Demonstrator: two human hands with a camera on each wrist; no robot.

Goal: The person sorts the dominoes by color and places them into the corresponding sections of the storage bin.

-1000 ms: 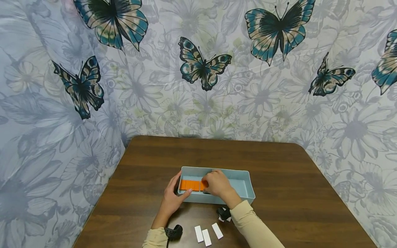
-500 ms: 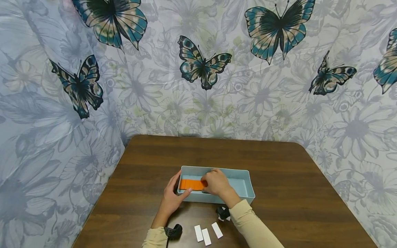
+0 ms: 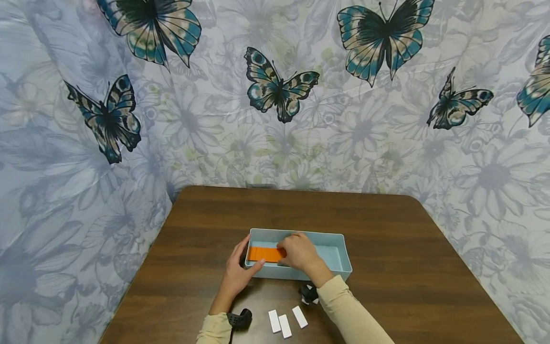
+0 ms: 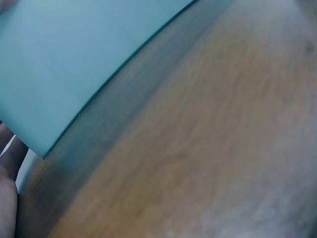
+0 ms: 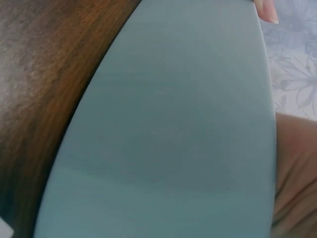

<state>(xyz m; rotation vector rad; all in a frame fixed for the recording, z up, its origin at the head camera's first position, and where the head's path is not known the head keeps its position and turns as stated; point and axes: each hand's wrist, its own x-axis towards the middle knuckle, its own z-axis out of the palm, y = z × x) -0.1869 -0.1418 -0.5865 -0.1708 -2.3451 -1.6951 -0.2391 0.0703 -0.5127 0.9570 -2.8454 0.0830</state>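
Observation:
A light blue rectangular bin point(image 3: 318, 274) stands on the wooden table, with a row of orange blocks point(image 3: 263, 254) flat against each other at its left end. My left hand point(image 3: 237, 277) grips the bin's left end, thumb over the front rim and fingers along the outer left side. Inside the bin, my right hand point(image 3: 298, 252) pinches the right end of the orange row; its fingertips are partly hidden. In the right wrist view the bin's front wall point(image 5: 168, 119) covers most of the picture, and the left thumb point(image 5: 268, 11) shows at the top.
Several white blocks point(image 3: 285, 326) lie on the table point(image 3: 386, 306) in front of the bin, some partly behind the black device point(image 3: 307, 293) at the right wrist. Another black device point(image 3: 240, 319) is on the left wrist. A patterned butterfly wall point(image 3: 275, 143) rises behind the table.
The right hand has slid slightly left, and the gap at the right end of the orange row has closed. The left hand keeps its grip on the bin. The head view has shifted slightly.

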